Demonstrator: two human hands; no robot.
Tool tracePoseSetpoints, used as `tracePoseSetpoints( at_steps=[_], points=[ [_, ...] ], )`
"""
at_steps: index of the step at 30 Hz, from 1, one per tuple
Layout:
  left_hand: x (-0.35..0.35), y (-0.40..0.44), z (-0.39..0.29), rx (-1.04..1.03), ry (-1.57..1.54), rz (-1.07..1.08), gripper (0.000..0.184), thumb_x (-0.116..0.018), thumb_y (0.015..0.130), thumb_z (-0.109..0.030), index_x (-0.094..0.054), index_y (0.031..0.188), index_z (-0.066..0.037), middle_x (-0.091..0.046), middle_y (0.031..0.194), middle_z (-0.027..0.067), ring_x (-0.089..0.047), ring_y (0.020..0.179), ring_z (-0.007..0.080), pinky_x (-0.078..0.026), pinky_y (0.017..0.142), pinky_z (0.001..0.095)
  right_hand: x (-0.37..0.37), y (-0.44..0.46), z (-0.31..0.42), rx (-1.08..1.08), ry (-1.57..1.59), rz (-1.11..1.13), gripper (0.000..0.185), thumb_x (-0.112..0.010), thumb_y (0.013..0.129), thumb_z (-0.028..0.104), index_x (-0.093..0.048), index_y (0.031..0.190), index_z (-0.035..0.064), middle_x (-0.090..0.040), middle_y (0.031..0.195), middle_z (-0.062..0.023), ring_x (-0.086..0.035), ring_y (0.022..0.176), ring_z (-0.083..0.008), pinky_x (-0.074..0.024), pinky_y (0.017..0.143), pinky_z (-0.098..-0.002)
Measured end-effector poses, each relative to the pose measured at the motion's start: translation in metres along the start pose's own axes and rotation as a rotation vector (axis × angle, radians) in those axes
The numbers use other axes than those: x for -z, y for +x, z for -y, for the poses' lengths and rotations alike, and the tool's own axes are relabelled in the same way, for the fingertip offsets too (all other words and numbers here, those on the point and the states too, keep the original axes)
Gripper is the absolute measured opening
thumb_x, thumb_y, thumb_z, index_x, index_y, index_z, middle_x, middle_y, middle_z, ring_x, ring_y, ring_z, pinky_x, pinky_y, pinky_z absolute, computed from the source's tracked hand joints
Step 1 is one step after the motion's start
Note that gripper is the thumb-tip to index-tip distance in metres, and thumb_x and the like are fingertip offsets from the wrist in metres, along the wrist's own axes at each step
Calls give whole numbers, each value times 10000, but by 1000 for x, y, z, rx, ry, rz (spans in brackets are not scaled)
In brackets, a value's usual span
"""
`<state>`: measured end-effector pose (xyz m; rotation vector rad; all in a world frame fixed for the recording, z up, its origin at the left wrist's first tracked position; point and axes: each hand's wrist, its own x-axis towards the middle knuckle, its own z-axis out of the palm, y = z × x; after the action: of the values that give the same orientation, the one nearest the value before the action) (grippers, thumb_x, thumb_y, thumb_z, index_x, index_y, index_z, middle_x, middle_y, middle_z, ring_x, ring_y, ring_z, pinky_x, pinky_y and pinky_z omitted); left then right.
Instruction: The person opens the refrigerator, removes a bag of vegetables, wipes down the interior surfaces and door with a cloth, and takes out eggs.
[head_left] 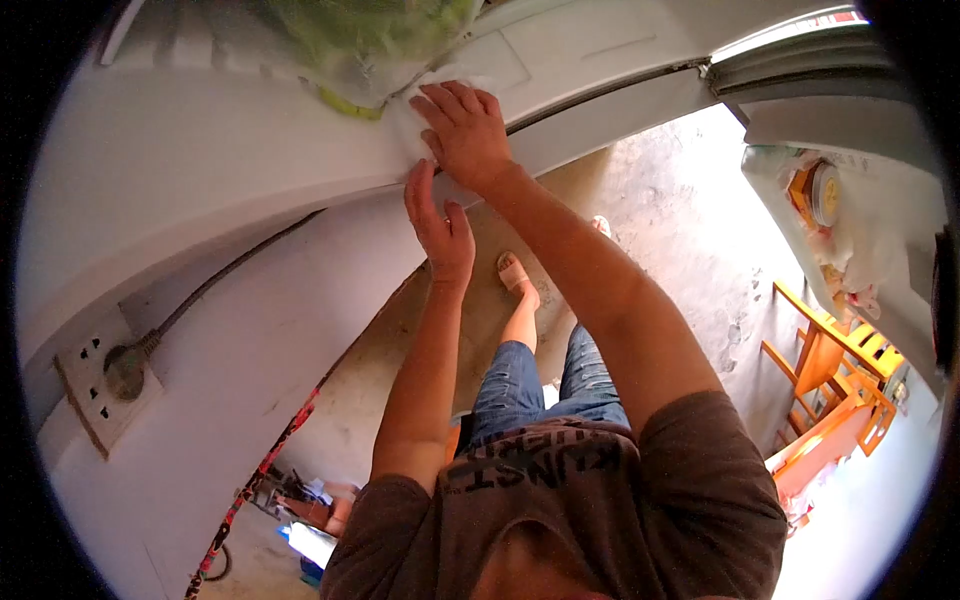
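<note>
My right hand [465,137] lies with fingers stretched over a thin white cloth or tissue [402,122], pressing it against a white surface [230,140]. Just below it, my left hand [441,228] is raised at the edge of that surface, fingers extended, thumb apart, with nothing seen in it. Its fingertips come close to the right hand's wrist; whether they touch the edge or cloth I cannot tell. Above both hands sits a clear plastic bag with green contents [370,45].
A plug with a cable [125,370] sits in a socket plate at the left. On the right, an open door-like panel [790,175] carries a jar with a yellow lid [825,195]. Orange wooden chairs [820,360] stand below it. My sandalled foot [512,272] is on the floor.
</note>
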<state>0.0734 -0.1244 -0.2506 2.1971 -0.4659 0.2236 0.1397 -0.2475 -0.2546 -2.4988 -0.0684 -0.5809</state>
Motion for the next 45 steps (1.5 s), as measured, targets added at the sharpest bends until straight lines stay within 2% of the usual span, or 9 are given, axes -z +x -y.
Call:
tracePoseSetpoints(
  at_steps=[10,12,18,28,32,34,35,40,45],
  points=[
    [-1,1,7,133,-195,32,506,-423,844,-34,-379,1348,-52,-386,1351,133,-415,1252,284,-327,1047,452,-14,21,12,0,-193,69,436,-613,745,171,-637,1175,240,-516,1161,-6,-433,1108,-240,-359,894,-386],
    [1,1,8,149,-199,41,514,-426,841,-32,-375,1352,-53,-389,1348,133,-419,1248,281,-326,1047,454,-23,25,9,-5,-157,2,341,-591,803,250,-677,1133,257,-541,1097,-37,-447,1093,-259,-338,879,-402],
    [-3,1,10,201,-300,18,506,-429,856,-31,-373,1359,-56,-399,1340,123,-436,1227,253,-345,1029,442,-25,27,16,-110,-166,48,414,-600,744,156,-669,1128,294,-512,1162,8,-430,1098,-219,-350,861,-370],
    [5,-15,3,312,-364,-23,409,-449,870,56,-445,1266,-47,-502,1170,82,-516,1058,186,-451,878,309,6,-12,3,59,18,78,321,-628,737,101,-689,1026,227,-558,1137,-28,-474,1094,-257,-390,909,-395],
    [8,-23,2,309,-346,-73,360,-424,797,82,-528,1120,-42,-531,1059,72,-559,939,179,-481,779,286,24,-42,8,137,137,184,226,-602,758,104,-684,959,166,-588,1050,-71,-523,1036,-292,-426,890,-412],
    [11,-30,3,321,-346,-57,343,-429,794,86,-532,1095,-43,-538,1034,67,-566,914,174,-482,772,281,20,-69,8,21,285,593,221,-584,805,98,-656,1012,129,-587,1030,-105,-532,1023,-322,-420,912,-433],
    [12,-33,5,338,-344,-41,327,-433,791,91,-537,1071,-44,-545,1009,61,-573,888,170,-484,765,275,24,-80,6,20,281,589,221,-584,805,98,-656,1012,129,-587,1030,-105,-532,1023,-322,-420,912,-433],
    [11,-25,-11,206,-355,-43,316,-440,794,93,-548,1060,-39,-555,980,69,-576,856,169,-483,725,278,70,-79,3,-332,778,36,218,-545,867,93,-609,1075,87,-585,1048,-147,-559,974,-336,-449,875,-412],
    [-3,-7,-24,147,-354,-82,315,-439,783,100,-556,1046,-29,-565,994,89,-574,873,194,-478,734,292,96,-33,-42,-384,592,-320,222,-544,874,80,-603,1087,72,-589,1093,-142,-555,989,-342,-448,869,-404]
  ],
)
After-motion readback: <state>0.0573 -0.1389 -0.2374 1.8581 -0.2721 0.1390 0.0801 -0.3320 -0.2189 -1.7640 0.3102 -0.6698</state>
